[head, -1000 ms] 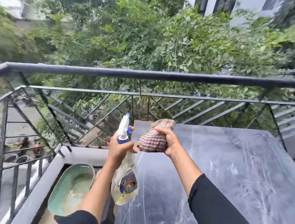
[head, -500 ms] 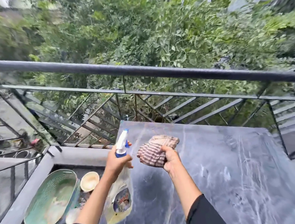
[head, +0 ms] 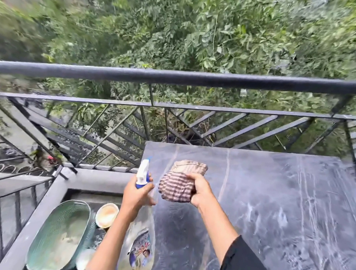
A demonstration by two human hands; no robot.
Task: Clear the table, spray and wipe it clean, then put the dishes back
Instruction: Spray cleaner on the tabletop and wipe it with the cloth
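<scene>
Head view, from the left: a green mesh basket (head: pixel 58 235) lies low in the corner of the balcony, inside the dark metal railing (head: pixel 175 77). Just to its right sits a small cream bowl (head: pixel 107 215), and a pale dish (head: pixel 85 259) shows below it, partly hidden by the forearm. All three are down beside the tabletop's left edge, not on it.

Next comes the left hand (head: pixel 136 196), its fingers curled round the neck of a spray bottle (head: pixel 140 235). The white and blue nozzle sticks up above the fist and points away from the person. The clear body, with a colourful label, hangs below the hand over the left edge of the tabletop (head: pixel 272 200).

Just right of the nozzle, the right hand (head: pixel 201 191) grips a bunched striped cloth (head: pixel 179 184), pink and brown. It is held over the near left part of the tabletop; whether it touches the surface I cannot tell. The two hands are close together but apart.

The tabletop is dark stone with pale streaks and smears, and it stretches to the right with nothing but those marks showing. Its far edge stands against the railing, and green foliage (head: pixel 198 33) fills the space beyond.
</scene>
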